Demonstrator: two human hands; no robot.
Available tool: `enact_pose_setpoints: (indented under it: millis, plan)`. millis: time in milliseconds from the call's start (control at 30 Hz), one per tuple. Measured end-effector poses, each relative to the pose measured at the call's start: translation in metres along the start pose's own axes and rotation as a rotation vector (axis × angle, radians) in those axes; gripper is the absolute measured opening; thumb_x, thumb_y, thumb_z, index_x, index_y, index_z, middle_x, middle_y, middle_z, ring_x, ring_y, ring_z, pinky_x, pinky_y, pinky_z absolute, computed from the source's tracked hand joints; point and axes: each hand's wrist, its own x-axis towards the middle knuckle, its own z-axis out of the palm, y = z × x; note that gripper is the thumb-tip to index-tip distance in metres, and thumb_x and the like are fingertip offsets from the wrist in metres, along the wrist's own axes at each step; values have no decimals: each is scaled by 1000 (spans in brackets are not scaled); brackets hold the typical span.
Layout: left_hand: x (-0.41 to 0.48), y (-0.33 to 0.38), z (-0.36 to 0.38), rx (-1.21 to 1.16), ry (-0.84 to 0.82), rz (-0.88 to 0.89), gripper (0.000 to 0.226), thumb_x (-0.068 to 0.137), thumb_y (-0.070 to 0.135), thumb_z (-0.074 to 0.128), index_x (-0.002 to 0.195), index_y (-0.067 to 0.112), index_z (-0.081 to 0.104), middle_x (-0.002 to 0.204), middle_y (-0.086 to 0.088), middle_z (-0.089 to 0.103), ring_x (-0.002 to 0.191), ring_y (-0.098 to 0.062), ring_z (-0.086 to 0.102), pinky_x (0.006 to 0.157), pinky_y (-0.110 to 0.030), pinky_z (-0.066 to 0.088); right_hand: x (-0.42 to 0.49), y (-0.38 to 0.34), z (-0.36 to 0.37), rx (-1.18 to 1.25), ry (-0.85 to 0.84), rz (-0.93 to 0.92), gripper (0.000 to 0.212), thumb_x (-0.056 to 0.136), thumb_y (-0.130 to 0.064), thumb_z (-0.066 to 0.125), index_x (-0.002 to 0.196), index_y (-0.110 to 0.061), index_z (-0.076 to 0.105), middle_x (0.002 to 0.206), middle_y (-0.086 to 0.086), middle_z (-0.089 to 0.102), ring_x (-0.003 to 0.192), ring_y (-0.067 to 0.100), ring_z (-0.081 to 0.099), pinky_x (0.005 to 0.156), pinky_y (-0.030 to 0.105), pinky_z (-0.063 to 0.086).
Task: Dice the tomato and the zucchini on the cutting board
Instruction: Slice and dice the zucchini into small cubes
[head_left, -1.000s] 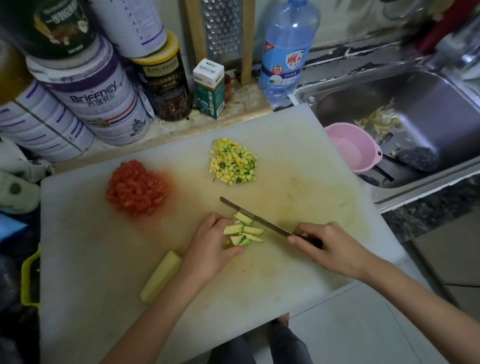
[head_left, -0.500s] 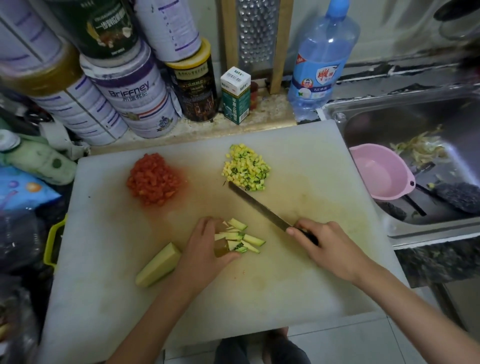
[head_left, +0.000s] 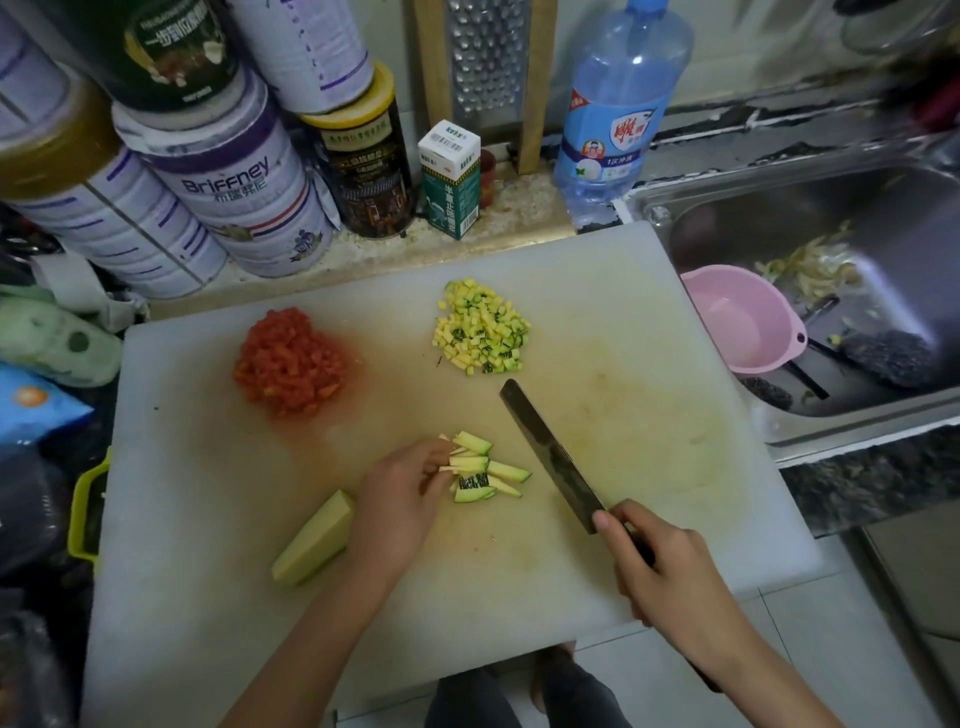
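A white cutting board (head_left: 623, 415) carries a heap of diced tomato (head_left: 288, 361) at the back left and a heap of diced zucchini (head_left: 480, 327) at the back centre. Near the front lies a small bundle of zucchini strips (head_left: 480, 473). My left hand (head_left: 400, 499) touches the bundle's left end with its fingertips. An uncut zucchini wedge (head_left: 314, 538) lies just left of that hand. My right hand (head_left: 670, 577) grips the handle of a knife (head_left: 550, 452), whose blade is to the right of the strips, apart from them.
Several large tins (head_left: 228, 192), a small carton (head_left: 452, 176), a grater (head_left: 488, 67) and a blue bottle (head_left: 618, 104) stand behind the board. A steel sink (head_left: 857, 218) on the right holds a pink bowl (head_left: 737, 322) and scraps. A yellow-rimmed container (head_left: 85, 509) sits at the board's left edge.
The knife has swung away to the right of the zucchini strips, its tip now pointing toward the diced zucchini heap. My left hand's fingers have drawn back to the bundle's left end.
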Motion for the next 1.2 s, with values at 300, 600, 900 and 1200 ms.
enact_pose_setpoints:
  millis: [300, 600, 900, 1200]
  plan:
    - [16, -11, -11, 15, -117, 262, 13, 80, -1, 75, 82, 11, 69, 95, 6, 58, 83, -9, 63, 78, -36, 58, -18, -23, 40, 167, 80, 141, 28, 97, -34, 46, 81, -14, 56, 54, 14, 53, 39, 15, 45, 40, 30, 42]
    - [29, -17, -17, 7, -192, 399, 9, 82, 8, 75, 91, 10, 75, 98, 8, 56, 85, -11, 62, 76, -37, 57, -2, -41, 73, 279, 207, 187, 32, 98, -34, 44, 79, -9, 52, 53, 14, 51, 40, 19, 45, 42, 35, 42]
    - [32, -13, -29, 101, -217, 230, 27, 88, 22, 70, 114, 17, 65, 103, 9, 52, 84, -7, 57, 78, -23, 50, -21, -37, 75, 303, 251, 224, 30, 98, -33, 44, 78, -14, 54, 51, 9, 52, 40, 18, 46, 41, 31, 43]
    - [24, -14, -14, -25, -216, 166, 22, 87, 8, 69, 109, 11, 70, 98, 12, 54, 80, 7, 53, 83, -24, 53, -3, -45, 86, 288, 265, 167, 30, 99, -29, 43, 78, -9, 51, 51, 21, 48, 39, 20, 43, 39, 28, 39]
